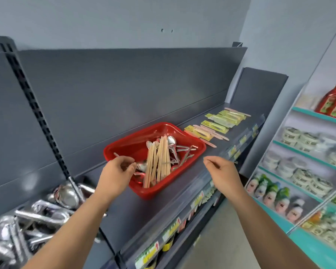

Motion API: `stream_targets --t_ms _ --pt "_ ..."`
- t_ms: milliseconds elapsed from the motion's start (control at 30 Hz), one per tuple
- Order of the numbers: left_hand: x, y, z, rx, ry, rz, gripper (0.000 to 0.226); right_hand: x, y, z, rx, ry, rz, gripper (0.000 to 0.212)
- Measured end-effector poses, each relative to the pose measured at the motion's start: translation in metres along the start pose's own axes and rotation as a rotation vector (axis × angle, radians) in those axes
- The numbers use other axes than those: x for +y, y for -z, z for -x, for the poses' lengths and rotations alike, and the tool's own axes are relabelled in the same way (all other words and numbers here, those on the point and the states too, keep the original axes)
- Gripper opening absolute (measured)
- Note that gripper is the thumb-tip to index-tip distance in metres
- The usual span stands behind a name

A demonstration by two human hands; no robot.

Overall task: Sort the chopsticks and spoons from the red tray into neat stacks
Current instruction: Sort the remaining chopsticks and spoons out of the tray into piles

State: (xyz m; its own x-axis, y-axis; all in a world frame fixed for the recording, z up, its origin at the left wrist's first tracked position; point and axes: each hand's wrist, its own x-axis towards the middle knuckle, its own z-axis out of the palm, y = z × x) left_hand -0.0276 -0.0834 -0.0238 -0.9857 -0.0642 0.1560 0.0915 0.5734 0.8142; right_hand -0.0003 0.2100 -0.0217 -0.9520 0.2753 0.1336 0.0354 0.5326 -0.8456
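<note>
The red tray sits at the centre of the frame on a grey shelf. Inside, wooden chopsticks lie mixed over metal spoons. The left hand is at the tray's left rim, its fingers pinching a thin stick, probably to lift it out. The right hand hovers right of the tray, fingers loosely curled and holding nothing.

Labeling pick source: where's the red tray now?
Head view, centre: the tray sits on the grey shelf, left hand at its near-left rim, right hand to its right.
</note>
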Motion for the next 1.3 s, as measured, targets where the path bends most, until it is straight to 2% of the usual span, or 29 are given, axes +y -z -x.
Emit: stream_targets --t_ms 233,500,600,700,800,867,933,1000,1100,1167,1233,1267,1300 --pt "-0.015 -0.050 -0.092 -0.088 0.062 -0.133 0.028 0.003 -0.024 -0.095 -0.154 0.050 0.071 0.021" --pt "-0.035 -0.098 -0.140 -0.232 0.286 -0.255 0.048 0.011 -0.076 -0.164 -0.406 0.030 0.164 0.018" --pt "-0.038 -0.105 -0.146 -0.217 0.321 -0.277 0.036 0.014 -0.093 -0.183 -0.545 0.049 0.269 0.012" --pt "-0.042 -0.105 -0.148 -0.194 0.341 -0.274 0.021 0.017 -0.108 -0.202 -0.642 0.034 0.297 0.015" --pt "-0.045 -0.104 -0.147 -0.182 0.337 -0.290 0.019 0.013 -0.109 -0.221 -0.576 0.198 0.464 0.006" --pt "-0.045 -0.104 -0.146 -0.174 0.338 -0.307 0.020 0.010 -0.107 -0.230 -0.549 0.317 0.638 0.019" --pt "-0.042 -0.104 -0.147 -0.160 0.354 -0.303 0.024 0.012 -0.108 -0.236 -0.601 0.319 0.721 0.020" --pt "-0.035 -0.105 -0.149 -0.139 0.366 -0.299 0.031 0.018 -0.109 -0.241 -0.719 0.255 0.706 0.015" --pt "-0.020 -0.111 -0.150 -0.124 0.316 -0.340 0.042 0.026 -0.106 -0.249 -0.840 0.151 0.525 0.026" --pt "-0.009 -0.118 -0.150 -0.146 0.266 -0.335 0.045 0.029 -0.104 -0.251 -0.896 0.090 0.448 0.014" --pt "0.001 -0.128 -0.150 -0.224 0.222 -0.349 0.047 0.033 -0.105 -0.251 -0.894 0.089 0.480 0.036" --pt "0.005 -0.133 -0.149 -0.275 0.208 -0.365 0.047 0.034 -0.105 -0.250 -0.883 0.097 0.491 0.041" --pt "0.008 -0.138 -0.148 -0.320 0.203 -0.386 0.047 0.035 -0.106 -0.251 -0.870 0.108 0.472 0.037"
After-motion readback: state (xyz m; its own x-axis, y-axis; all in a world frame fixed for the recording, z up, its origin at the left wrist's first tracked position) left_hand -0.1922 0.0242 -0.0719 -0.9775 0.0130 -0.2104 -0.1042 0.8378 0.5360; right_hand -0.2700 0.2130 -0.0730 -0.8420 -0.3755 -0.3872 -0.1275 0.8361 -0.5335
